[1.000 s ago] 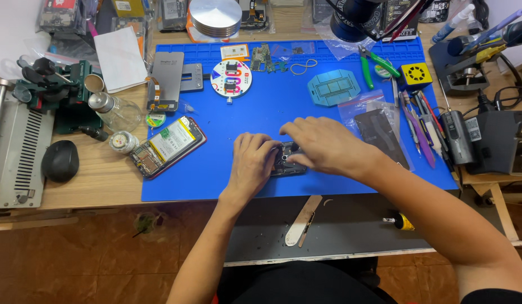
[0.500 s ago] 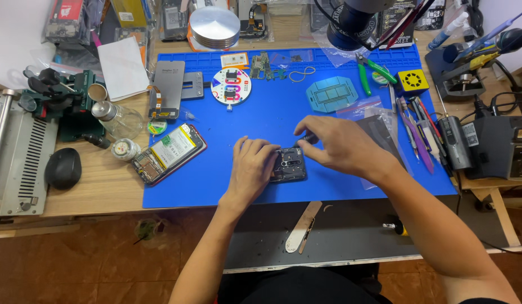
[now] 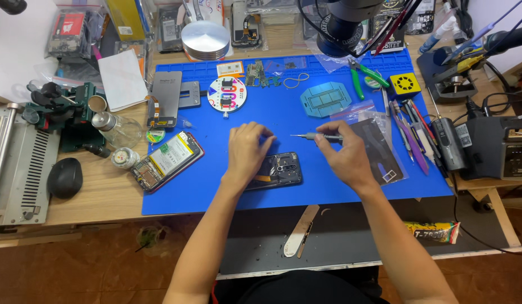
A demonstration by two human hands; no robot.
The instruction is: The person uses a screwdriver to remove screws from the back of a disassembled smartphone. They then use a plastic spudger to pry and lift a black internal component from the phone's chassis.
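My right hand [image 3: 348, 157] pinches the screwdriver [image 3: 320, 137], tip pointing left, above-right of the phone [image 3: 278, 170] flattened under my left hand [image 3: 247, 149].

Blue mat [image 3: 216, 191]; black phone [image 3: 280, 169]; grey screwdriver [image 3: 320, 137]; green-handled pliers [image 3: 359, 79]; yellow box [image 3: 405, 84]
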